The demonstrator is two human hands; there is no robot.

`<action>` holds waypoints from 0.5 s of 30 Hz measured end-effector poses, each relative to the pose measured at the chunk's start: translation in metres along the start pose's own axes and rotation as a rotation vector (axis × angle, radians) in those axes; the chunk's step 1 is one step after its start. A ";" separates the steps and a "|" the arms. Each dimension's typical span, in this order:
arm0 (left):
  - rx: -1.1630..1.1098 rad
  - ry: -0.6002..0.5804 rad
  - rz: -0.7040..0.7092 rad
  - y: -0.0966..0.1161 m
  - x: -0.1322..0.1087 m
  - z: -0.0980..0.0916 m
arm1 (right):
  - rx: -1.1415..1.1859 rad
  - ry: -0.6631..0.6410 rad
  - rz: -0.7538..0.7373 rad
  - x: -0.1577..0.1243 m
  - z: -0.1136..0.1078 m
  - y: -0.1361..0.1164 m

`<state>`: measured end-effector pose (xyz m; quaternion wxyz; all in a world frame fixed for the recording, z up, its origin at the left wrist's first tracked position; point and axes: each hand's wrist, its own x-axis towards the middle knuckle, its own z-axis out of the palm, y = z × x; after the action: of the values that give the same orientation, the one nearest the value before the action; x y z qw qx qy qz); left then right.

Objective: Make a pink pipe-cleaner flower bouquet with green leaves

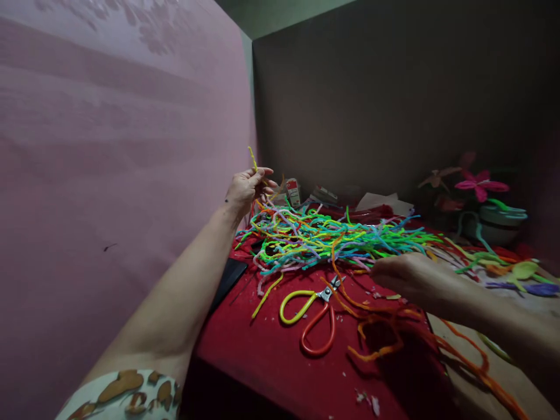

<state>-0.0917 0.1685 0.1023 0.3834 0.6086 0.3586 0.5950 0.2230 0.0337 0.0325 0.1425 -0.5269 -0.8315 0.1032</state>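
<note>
A thin yellow pipe cleaner (252, 157) is pinched between the thumb and fingers of my left hand (249, 188), raised at the left end of a tangled multicoloured pile of pipe cleaners (315, 236). At the pile's right front edge is my right hand (396, 274), low over the red cloth; its fingers are dark and blurred, so what they hold, if anything, cannot be made out. Scissors (324, 297) with one yellow and one red handle lie slightly open in front of the pile. Orange pipe cleaners (380, 350) lie loose below my right hand.
A pink wall (131, 175) stands close on the left. At the right are a pink flower (481, 185), a pale pot (501, 224) and a purple piece (540, 289). Small boxes (293, 191) and white paper (385, 204) lie behind the pile.
</note>
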 end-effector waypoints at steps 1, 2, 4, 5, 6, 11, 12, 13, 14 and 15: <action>0.001 -0.014 0.007 0.001 0.000 0.001 | 0.013 -0.020 -0.032 0.007 0.001 -0.005; 0.002 -0.031 0.015 0.002 0.000 0.003 | 0.018 -0.016 -0.056 0.014 0.003 -0.011; 0.002 -0.074 0.029 0.002 0.000 0.008 | 0.027 0.067 -0.097 0.033 0.010 -0.025; 0.000 -0.098 0.031 0.003 0.000 0.011 | 0.030 0.122 -0.117 0.043 0.014 -0.034; -0.003 -0.128 0.028 0.003 0.000 0.016 | 0.030 0.175 -0.148 0.055 0.018 -0.042; 0.004 -0.354 -0.051 0.010 -0.003 0.047 | 0.068 0.179 -0.364 0.122 0.041 -0.080; 0.018 -0.411 -0.082 0.011 -0.002 0.053 | 0.033 0.160 -0.399 0.134 0.046 -0.082; 0.045 -0.458 -0.118 0.012 0.000 0.057 | -0.019 0.138 -0.416 0.144 0.052 -0.082; 0.091 -0.475 -0.156 0.011 0.004 0.060 | -0.075 0.102 -0.407 0.153 0.057 -0.080; 0.138 -0.421 -0.167 0.009 0.009 0.059 | -0.122 0.062 -0.369 0.159 0.062 -0.076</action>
<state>-0.0324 0.1702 0.1148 0.4552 0.7121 0.3597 0.3953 0.0724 0.1444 0.0192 0.1525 -0.3762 -0.9139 0.0086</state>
